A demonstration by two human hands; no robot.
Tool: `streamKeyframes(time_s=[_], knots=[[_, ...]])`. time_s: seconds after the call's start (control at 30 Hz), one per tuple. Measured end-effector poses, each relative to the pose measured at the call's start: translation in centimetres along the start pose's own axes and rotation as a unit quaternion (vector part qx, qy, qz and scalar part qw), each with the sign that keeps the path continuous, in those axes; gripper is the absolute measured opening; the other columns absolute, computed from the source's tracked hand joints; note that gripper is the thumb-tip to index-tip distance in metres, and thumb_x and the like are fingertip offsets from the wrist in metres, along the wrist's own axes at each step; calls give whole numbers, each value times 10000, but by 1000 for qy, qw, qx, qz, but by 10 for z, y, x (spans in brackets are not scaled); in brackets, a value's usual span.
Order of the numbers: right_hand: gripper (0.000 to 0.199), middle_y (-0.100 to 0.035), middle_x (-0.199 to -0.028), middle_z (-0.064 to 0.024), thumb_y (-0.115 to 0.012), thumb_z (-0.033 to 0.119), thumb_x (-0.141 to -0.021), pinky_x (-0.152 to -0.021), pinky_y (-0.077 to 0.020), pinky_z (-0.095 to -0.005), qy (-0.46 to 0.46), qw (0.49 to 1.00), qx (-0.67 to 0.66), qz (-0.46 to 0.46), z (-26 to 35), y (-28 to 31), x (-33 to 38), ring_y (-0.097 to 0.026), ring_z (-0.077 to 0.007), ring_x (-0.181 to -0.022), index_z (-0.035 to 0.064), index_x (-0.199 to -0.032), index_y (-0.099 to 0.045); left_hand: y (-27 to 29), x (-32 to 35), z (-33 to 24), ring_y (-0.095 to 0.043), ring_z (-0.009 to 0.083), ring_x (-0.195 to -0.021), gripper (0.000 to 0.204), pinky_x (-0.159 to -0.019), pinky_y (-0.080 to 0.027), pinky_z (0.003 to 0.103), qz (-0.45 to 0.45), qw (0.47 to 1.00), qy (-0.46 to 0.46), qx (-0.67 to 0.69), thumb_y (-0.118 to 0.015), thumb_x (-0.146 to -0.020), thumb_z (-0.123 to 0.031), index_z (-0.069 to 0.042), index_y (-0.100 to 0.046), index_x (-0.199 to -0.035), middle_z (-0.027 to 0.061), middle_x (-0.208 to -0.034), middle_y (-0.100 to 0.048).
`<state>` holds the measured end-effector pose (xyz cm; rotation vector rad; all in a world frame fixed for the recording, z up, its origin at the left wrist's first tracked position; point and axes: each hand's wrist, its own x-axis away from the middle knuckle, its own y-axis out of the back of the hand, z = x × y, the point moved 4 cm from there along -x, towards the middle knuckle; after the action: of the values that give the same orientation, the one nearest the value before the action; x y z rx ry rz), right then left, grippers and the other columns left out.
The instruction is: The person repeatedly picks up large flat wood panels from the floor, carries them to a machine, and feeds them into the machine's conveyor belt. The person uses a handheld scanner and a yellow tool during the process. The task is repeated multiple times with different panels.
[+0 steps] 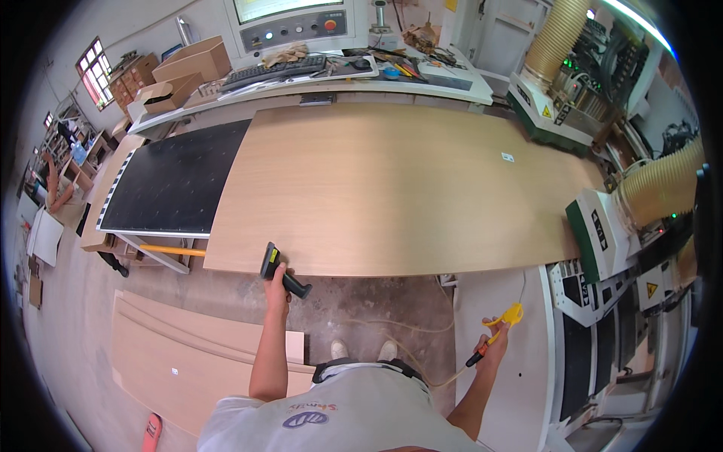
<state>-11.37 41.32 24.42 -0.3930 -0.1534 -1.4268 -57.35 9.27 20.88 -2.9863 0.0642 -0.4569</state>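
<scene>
Workshop floor, concrete, with a machine worktop (173,181) ahead. Left hand (276,284) is clamped on a black handheld scanner (280,271), its head touching the near edge of a large pale wood panel (392,188) lying on the worktop. Right hand (493,348) is closed around an orange-and-yellow air gun (497,331), held low, well apart from the panel, its hose (407,350) trailing across the floor.

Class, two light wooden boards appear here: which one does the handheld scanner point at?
The large light wooden board lying on the machine bed; the left hand aims the black scanner at its near edge. The other board lies on the floor.
</scene>
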Motion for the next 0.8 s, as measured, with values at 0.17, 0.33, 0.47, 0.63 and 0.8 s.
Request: streamKeyframes(time_s=[0.17, 0.33, 0.47, 0.63, 0.8], knots=[[595, -648, -1127, -120, -341, 545, -1042, -350, -379, -247, 1, 1000, -2, -13, 3, -3, -6, -432, -106, -410, 9, -1258, -482, 3, -5, 6, -449, 74, -400, 366, -324, -270, 238, 33, 999, 20, -15, -696, -870, -413, -63, -637, -956, 19, -706, -623], [561, -651, -1126, -117, -340, 544, -1043, -358, -383, -250, -13, 1000, -4, -2, -2, -8, -10, -440, -108, -415, 34, -1213, -502, 2, -7, 10, -480, 79, -421, 357, -326, -281, 238, 36, 999, 0, -5, -691, -870, -389, -54, -634, -980, 35, -751, -659], [538, -652, -1116, -116, -341, 533, -1046, -354, -381, -252, -7, 1000, -10, 12, -5, -11, -16, -441, -109, -413, 44, -1196, -509, 3, -12, 12, -486, 83, -423, 353, -326, -288, 240, 41, 999, -17, 0, -686, -869, -390, -52, -635, -958, 38, -741, -657], [537, -651, -1108, -126, -339, 529, -1047, -338, -380, -254, -1, 1000, -17, 19, -5, -13, -24, -437, -113, -396, 39, -1193, -502, 5, -15, 15, -487, 89, -402, 361, -315, -291, 242, 42, 999, -21, -12, -687, -863, -426, -73, -632, -915, 21, -693, -635], [550, -649, -1107, -138, -326, 533, -1047, -330, -384, -256, -8, 1000, -8, 17, -6, -15, -25, -438, -119, -387, 32, -1193, -497, 0, -9, 11, -508, 84, -425, 365, -316, -297, 238, 33, 999, -31, -1, -686, -869, -413, -88, -612, -1017, 32, -750, -661]])
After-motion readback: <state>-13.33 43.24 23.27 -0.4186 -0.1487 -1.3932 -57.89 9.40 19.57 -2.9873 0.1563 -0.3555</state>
